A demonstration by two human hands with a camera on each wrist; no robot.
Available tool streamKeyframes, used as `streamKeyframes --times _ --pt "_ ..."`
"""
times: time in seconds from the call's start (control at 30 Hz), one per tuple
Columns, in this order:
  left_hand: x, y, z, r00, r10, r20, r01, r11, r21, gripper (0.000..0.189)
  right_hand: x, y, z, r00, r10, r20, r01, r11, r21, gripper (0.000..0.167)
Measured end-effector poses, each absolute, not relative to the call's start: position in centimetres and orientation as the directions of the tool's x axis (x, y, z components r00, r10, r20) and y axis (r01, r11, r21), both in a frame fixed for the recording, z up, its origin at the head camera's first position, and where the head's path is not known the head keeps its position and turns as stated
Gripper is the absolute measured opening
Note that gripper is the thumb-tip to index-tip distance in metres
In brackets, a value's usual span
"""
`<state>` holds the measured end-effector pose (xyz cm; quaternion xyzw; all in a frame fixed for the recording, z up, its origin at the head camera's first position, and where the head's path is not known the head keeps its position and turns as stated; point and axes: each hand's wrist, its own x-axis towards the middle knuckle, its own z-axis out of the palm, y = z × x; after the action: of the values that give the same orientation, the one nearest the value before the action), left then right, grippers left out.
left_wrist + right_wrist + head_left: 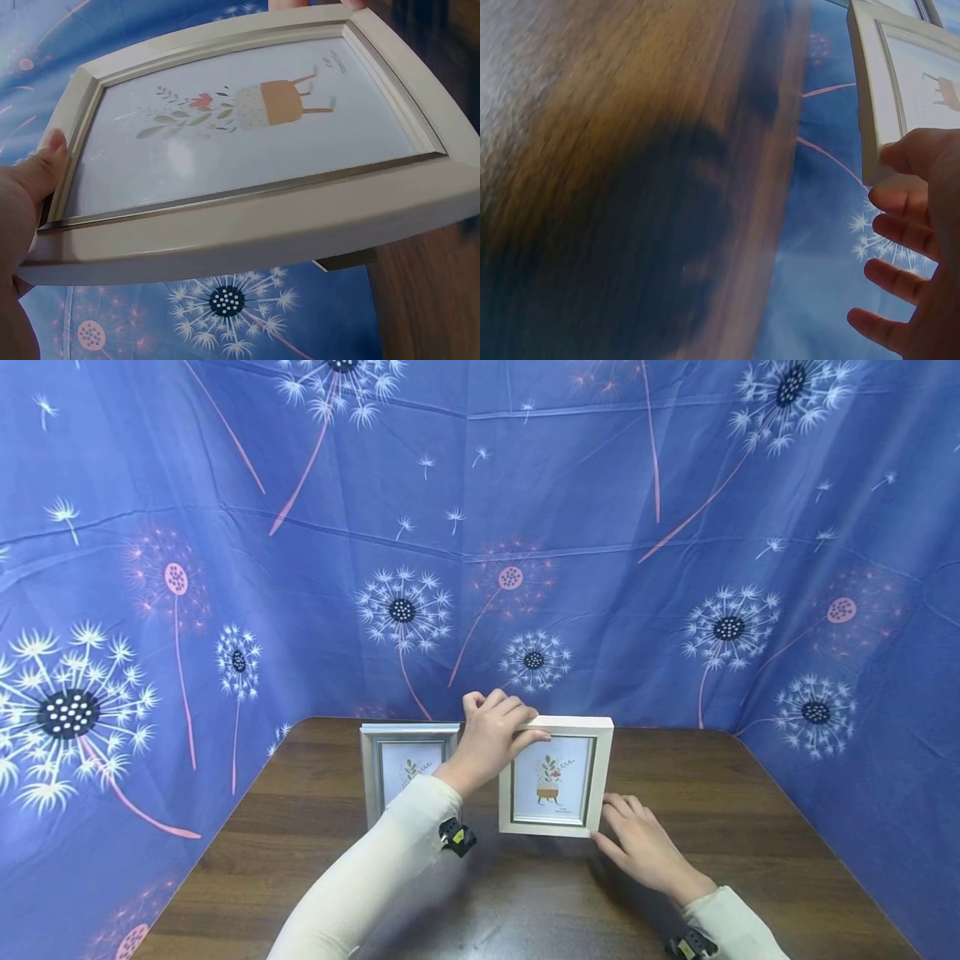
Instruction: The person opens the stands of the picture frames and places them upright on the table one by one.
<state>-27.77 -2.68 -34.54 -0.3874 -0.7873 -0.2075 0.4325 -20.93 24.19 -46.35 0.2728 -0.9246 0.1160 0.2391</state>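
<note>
A white picture frame (557,827) with a potted-plant print stands nearly upright in front of me, close over the table. My left hand (491,739) grips its top left corner, the thumb on the front face and the fingers behind the edge. In the left wrist view, that thumb (52,154) lies on the frame's border. My right hand (645,847) pinches the lower right corner between thumb and index finger, the other fingers spread, as the right wrist view shows. A silver-grey picture frame (372,777) with a similar print stands to the left, partly hidden by my left arm.
Both frames are over a brown wooden table (750,843). A blue cloth (600,610) with dandelion prints hangs behind the table and along both sides. Part of a support (346,260) sticks out behind the white frame in the left wrist view.
</note>
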Motion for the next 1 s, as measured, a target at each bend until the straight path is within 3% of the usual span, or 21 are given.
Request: streamKeyframes --times 0.3,0.6,0.87,1.0 --pt "-28.6 -2.5 -34.9 -0.269 0.444 0.855 0.709 0.692 -0.135 0.029 -21.0 23.6 -46.4 -0.763 -0.405 0.505 -0.537 0.831 -0.144 0.027" --pt "-29.2 -2.4 -35.5 -0.291 0.470 0.833 0.612 0.761 -0.215 0.028 -21.2 22.4 -46.6 -0.826 -0.350 0.441 -0.475 0.854 -0.213 0.023" --pt "-29.7 -2.3 -36.3 -0.289 0.486 0.825 0.527 0.800 -0.287 0.031 -21.7 21.7 -47.4 -0.832 -0.329 0.447 -0.458 0.862 -0.218 0.023" --pt "-30.0 -2.3 -36.8 -0.321 0.478 0.817 0.507 0.816 -0.278 0.032 -22.0 21.4 -47.8 -0.851 -0.311 0.423 -0.434 0.871 -0.232 0.022"
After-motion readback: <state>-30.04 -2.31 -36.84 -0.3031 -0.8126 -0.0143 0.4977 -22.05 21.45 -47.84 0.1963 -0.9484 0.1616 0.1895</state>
